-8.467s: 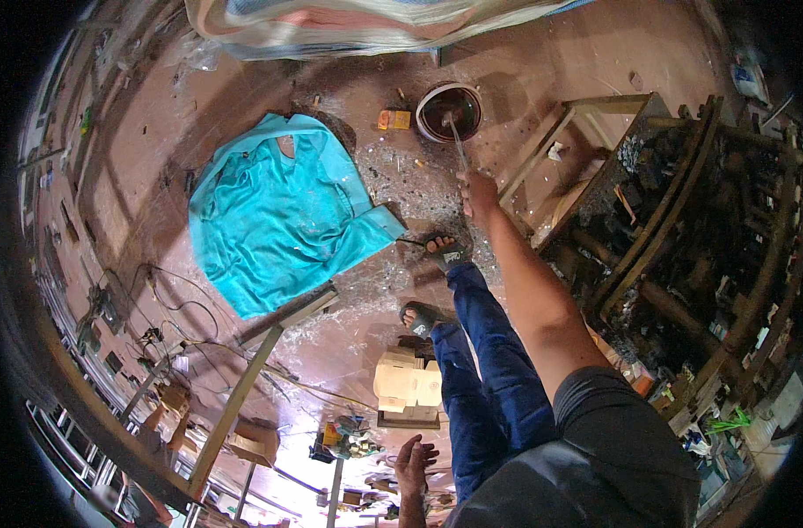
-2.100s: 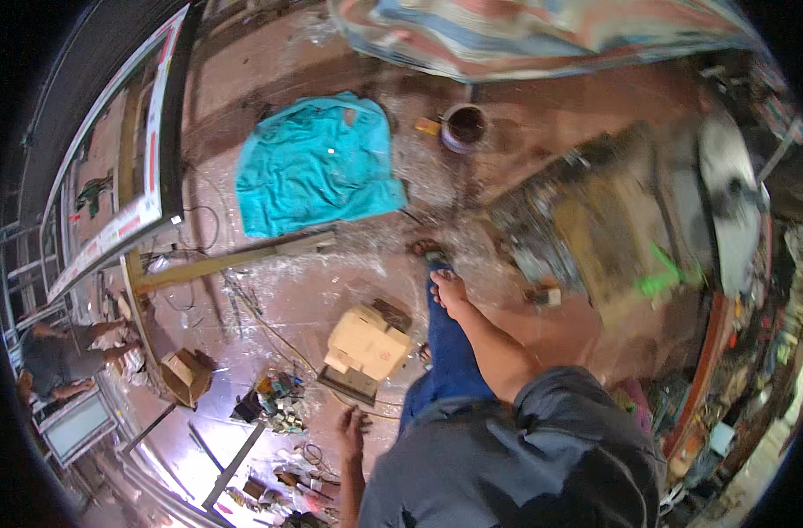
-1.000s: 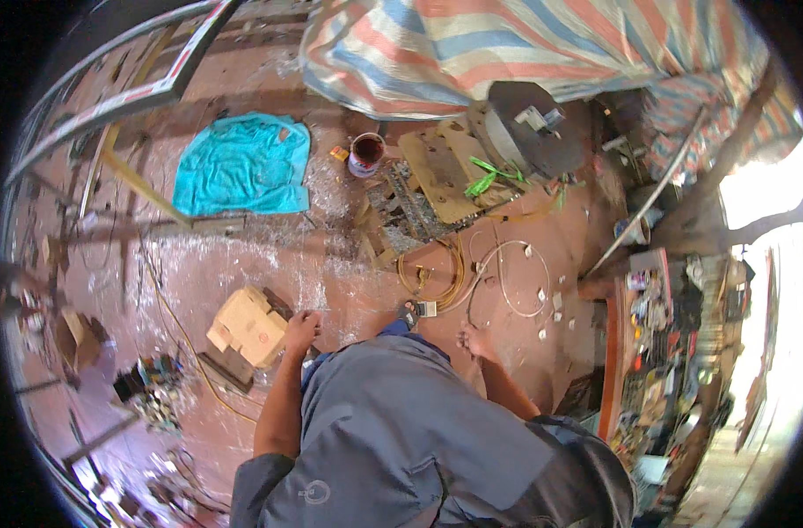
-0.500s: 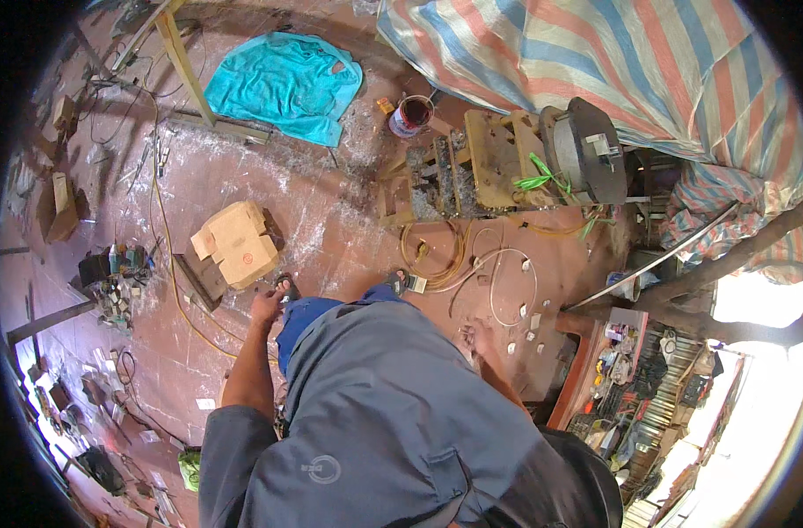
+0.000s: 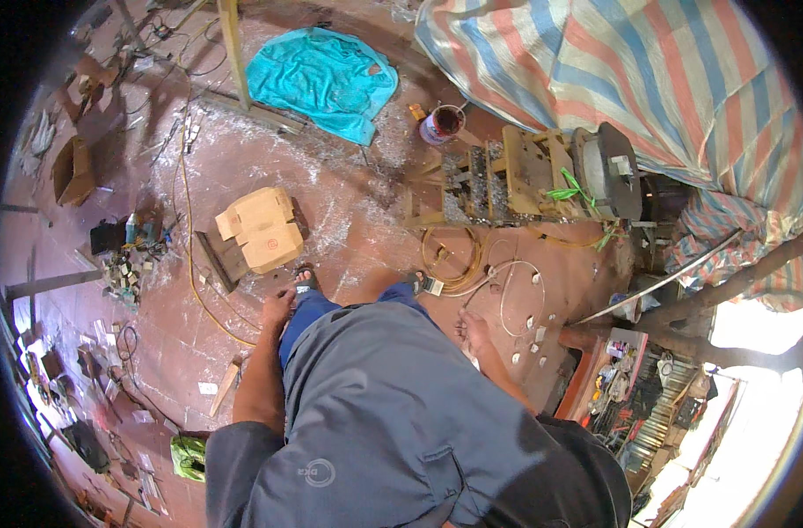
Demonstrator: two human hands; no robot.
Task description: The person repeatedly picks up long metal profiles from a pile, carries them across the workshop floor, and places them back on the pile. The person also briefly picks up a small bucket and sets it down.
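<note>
I am standing and looking down over my grey shirt and blue trousers. My left hand (image 5: 277, 310) hangs at my side with loose fingers and nothing in it, above the red floor near a pale wooden block (image 5: 259, 231). My right hand (image 5: 474, 333) hangs empty on the other side, fingers apart, close to a thin wire loop (image 5: 518, 295) and a coil of yellow cable (image 5: 448, 260). My sandalled feet (image 5: 306, 280) show just below the block.
A wooden machine frame (image 5: 525, 172) stands ahead, with a paint can (image 5: 441, 123) and a teal cloth (image 5: 324, 75) beyond it. A striped tarp (image 5: 657, 79) covers the right. Small tools (image 5: 124, 264) litter the left, and a red tray of tools (image 5: 614, 387) sits at the right.
The view has swung round as I turned. My right arm, which reached out to the paint can earlier, now hangs at my side. The teal cloth and can lie farther away.
</note>
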